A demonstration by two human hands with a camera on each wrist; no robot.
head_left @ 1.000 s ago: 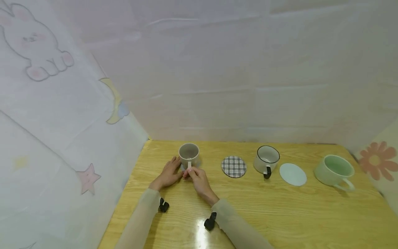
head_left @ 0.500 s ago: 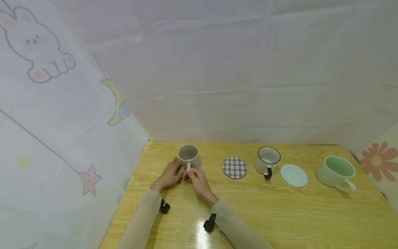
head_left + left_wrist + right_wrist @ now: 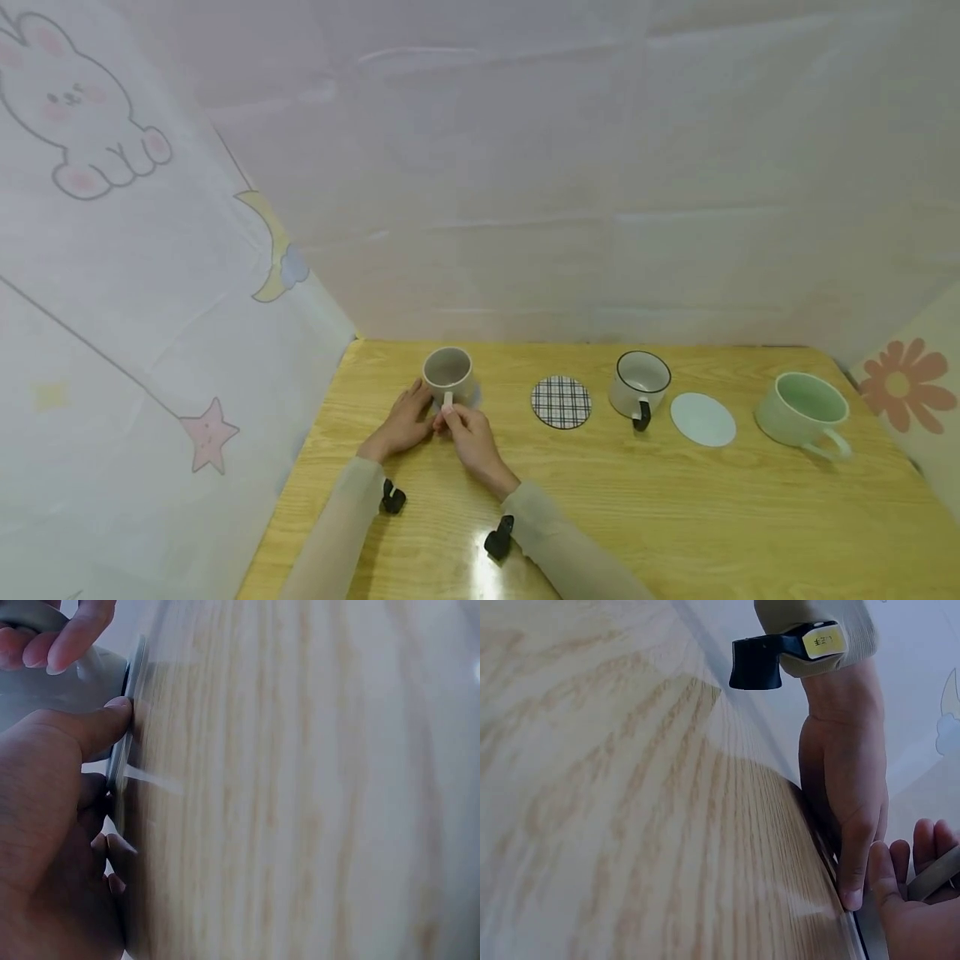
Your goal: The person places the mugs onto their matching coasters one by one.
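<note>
A light grey mug (image 3: 448, 372) stands on a pale bluish coaster (image 3: 477, 395) at the left of the table; the mug hides most of the coaster. My right hand (image 3: 474, 440) pinches the mug's handle between thumb and fingers. Beside the mug, my left hand (image 3: 403, 423) lies low with its fingers stretched forward. In the left wrist view the left thumb (image 3: 105, 727) presses at the coaster's edge, close to the mug's base. The right wrist view shows the mug's handle (image 3: 936, 874) within the right hand's fingers.
Rightward along the wooden table (image 3: 675, 525) come a plaid coaster (image 3: 561, 402), a white mug (image 3: 637, 387) with a black rim and handle, a pale round coaster (image 3: 702, 419) and a wide green mug (image 3: 798, 412). A printed sheet (image 3: 480, 250) hangs behind the table.
The mug has shifted slightly left and toward me over its coaster, with the right hand still on its handle. The left hand stays beside it. The head view shifts a little.
</note>
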